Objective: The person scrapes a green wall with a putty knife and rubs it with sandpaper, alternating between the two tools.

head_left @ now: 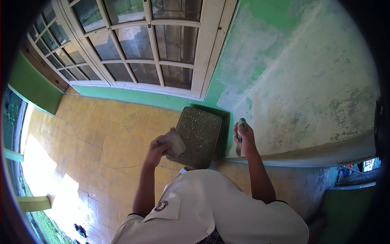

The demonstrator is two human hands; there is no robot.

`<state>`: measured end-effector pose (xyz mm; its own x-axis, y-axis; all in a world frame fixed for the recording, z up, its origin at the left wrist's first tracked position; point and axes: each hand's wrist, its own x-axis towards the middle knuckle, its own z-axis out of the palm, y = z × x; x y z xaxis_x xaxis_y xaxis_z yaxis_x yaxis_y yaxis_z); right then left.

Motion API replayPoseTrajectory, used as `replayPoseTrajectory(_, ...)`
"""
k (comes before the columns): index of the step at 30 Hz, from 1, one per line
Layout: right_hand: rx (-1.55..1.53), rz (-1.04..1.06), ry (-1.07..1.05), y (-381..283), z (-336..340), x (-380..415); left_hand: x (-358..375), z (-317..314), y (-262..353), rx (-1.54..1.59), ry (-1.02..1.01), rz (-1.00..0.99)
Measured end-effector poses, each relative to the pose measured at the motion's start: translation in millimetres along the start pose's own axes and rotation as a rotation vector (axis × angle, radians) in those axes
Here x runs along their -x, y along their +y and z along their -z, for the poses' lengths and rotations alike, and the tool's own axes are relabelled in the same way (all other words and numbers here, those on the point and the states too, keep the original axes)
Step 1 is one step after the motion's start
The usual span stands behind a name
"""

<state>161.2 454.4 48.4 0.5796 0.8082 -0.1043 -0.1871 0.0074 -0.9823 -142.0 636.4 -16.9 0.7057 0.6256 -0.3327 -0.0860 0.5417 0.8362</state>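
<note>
My left hand (156, 150) is closed on the edge of a thin, greyish flat sheet (176, 143), which overlaps the left side of a dark, speckled square-topped stool (201, 132) in this view. The sheet looks stiff and slightly translucent, with a squared lower corner. In my right hand (248, 140) a putty knife (242, 123) is gripped by its handle. Its handle end points up and its narrow blade shows below my fingers, pointing down. Close beside this hand is the patchy green and whitish wall (292, 97), with the knife overlapping its lower part.
A white-framed window (199, 49) with many panes runs along the wall ahead. Yellow tiles (109, 134) cover the floor, with a crack across them. Sunlight falls at the left near a pale green post (34, 204), and dark footwear (80, 230) lies at lower left.
</note>
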Motion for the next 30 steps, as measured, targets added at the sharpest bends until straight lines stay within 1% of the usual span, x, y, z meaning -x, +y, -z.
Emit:
replayPoseTrajectory(1, -0.01, -0.003, 0.004, 1.1, 0.5, -1.0, 3.7, 5.0, 0.3, 0.025, 0.052, -0.028)
replayPoseTrajectory(2, -0.011, -0.017, 0.001, 3.6, 1.2, -1.0, 8.0, 11.5, -2.4, 0.027, 0.062, -0.018)
replayPoseTrajectory(4, -0.026, -0.026, 0.04, 8.3, 1.0, -0.1, 13.8, 24.8, -8.3, -0.004, 0.174, -0.064)
replayPoseTrajectory(7, -0.004, -0.029, 0.053, 16.7, -3.2, 3.6, 24.6, 40.6, -16.6, -0.024, 0.251, -0.052)
replayPoseTrajectory(11, -0.012, -0.064, 0.061, 33.7, -18.0, 9.9, 39.5, 56.4, -21.0, -0.02, 0.232, -0.068)
replayPoseTrajectory(14, 0.025, -0.081, 0.005, 39.3, -31.1, 2.9, 48.0, 62.6, -16.2, -0.012, 0.288, -0.105)
replayPoseTrajectory(17, 0.083, -0.04, -0.053, 35.1, -38.2, -13.4, 49.6, 69.0, -15.3, 0.02, 0.361, -0.101)
replayPoseTrajectory(18, 0.117, -0.011, -0.071, 32.0, -39.9, -20.2, 48.9, 69.8, -15.6, 0.006, 0.352, -0.114)
replayPoseTrajectory(20, 0.113, 0.005, -0.049, 19.9, -44.3, -29.6, 41.8, 68.5, -11.3, 0.131, 0.313, -0.097)
replayPoseTrajectory(22, 0.104, 0.025, -0.012, 10.6, -42.9, -38.2, 33.2, 61.4, -2.9, 0.12, 0.256, -0.093)
replayPoseTrajectory(24, 0.085, 0.051, -0.038, 5.7, -36.5, -46.1, 20.5, 51.9, 4.5, 0.137, 0.228, -0.075)
replayPoseTrajectory(28, 0.099, 0.109, -0.009, -1.7, -25.5, -59.3, -11.4, 31.7, 22.1, 0.098, 0.121, -0.041)
replayPoseTrajectory(30, 0.096, 0.177, -0.027, -6.4, -19.8, -67.8, -31.0, 23.7, 24.0, 0.081, 0.1, -0.038)
